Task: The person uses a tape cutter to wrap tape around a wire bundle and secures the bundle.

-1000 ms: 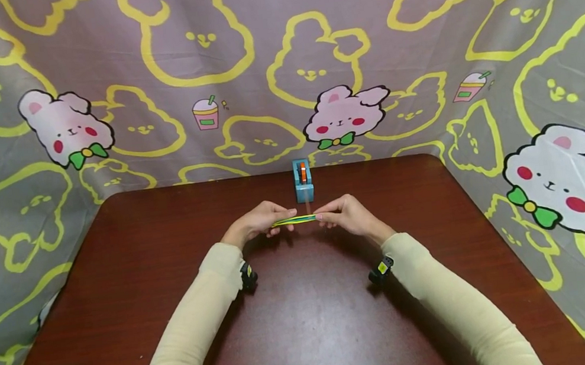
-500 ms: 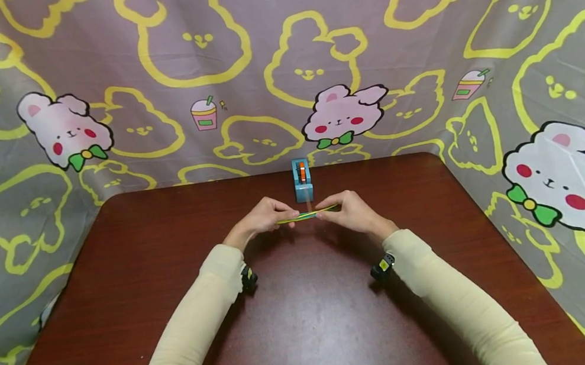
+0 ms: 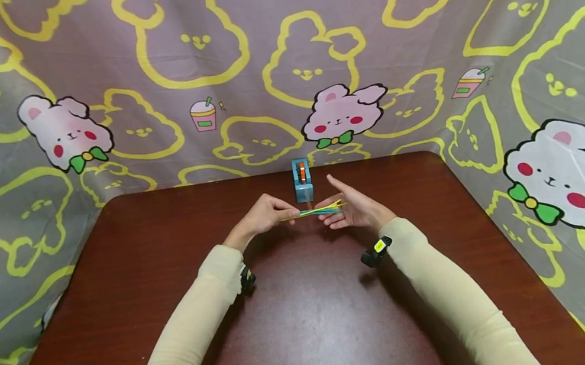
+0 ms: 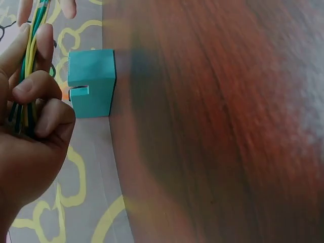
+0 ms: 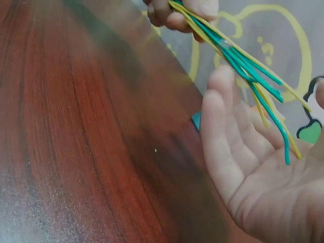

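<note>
My left hand (image 3: 264, 214) pinches a bundle of thin green and yellow wires (image 3: 317, 210) between thumb and fingers. In the left wrist view, more fingers curl round the wires' (image 4: 33, 38) near part. A clear, shiny patch shows on the bundle (image 5: 230, 53) in the right wrist view, and beyond it the ends fan out. Under those loose ends lies my right hand (image 3: 355, 207), fingers extended and thumb raised. Its palm (image 5: 268, 187) faces the wires; whether the ends touch it I cannot tell. Just behind stands a blue tape dispenser (image 3: 304, 192) with an orange reel.
A narrow, see-through strip (image 3: 309, 205) reaches from the dispenser toward the bundle. The brown wooden table (image 3: 307, 323) extends in front of the hands. A patterned cloth (image 3: 235, 40) hangs behind the table and at its sides.
My right hand has let go of the wires and spread its fingers, the thumb lifting away. The loose wire ends now fan out over it. My left hand keeps its hold.
</note>
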The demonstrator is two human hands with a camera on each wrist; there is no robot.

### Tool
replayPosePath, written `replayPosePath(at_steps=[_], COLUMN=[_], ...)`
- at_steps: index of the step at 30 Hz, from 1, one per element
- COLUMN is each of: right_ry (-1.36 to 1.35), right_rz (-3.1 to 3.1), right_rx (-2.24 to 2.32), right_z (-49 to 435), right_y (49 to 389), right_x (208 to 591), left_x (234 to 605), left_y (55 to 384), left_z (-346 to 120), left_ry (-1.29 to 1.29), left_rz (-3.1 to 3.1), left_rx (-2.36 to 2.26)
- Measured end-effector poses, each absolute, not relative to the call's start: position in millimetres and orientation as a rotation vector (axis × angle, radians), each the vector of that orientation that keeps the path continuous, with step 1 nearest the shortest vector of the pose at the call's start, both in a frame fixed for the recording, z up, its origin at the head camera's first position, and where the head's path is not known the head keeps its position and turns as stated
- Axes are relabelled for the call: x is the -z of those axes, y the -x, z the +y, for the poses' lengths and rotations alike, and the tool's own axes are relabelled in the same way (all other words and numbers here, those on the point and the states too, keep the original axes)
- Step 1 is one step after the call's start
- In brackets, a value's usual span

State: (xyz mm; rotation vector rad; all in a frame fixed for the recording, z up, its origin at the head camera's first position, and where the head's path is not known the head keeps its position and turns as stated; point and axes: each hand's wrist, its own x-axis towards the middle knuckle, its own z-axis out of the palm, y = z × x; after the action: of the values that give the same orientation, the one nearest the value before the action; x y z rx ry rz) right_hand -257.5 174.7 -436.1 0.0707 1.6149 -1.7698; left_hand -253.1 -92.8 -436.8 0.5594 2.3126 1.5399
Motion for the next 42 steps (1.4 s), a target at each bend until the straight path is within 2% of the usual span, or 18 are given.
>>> replayPosePath(at_steps=[11, 26, 42], right_ry=[-0.154, 0.071, 0.369], right_rz=[1.54, 1.669, 1.976], right_rx=[1.775, 1.856, 1.757], right_z=[172.0, 172.3, 167.5], right_y=[258.4, 253.8, 253.4], right_x=[449.3, 437.3, 433.8], left_x=[437.6, 442.3, 446.5], left_y=[249.6, 248.7, 260.7], left_z=[-90.0, -90.2, -102.5], left_ry=[-0.69, -0.807, -0.6], left_rz=[2.41, 2.559, 2.422], left_rx=[-1.505, -1.488, -1.586])
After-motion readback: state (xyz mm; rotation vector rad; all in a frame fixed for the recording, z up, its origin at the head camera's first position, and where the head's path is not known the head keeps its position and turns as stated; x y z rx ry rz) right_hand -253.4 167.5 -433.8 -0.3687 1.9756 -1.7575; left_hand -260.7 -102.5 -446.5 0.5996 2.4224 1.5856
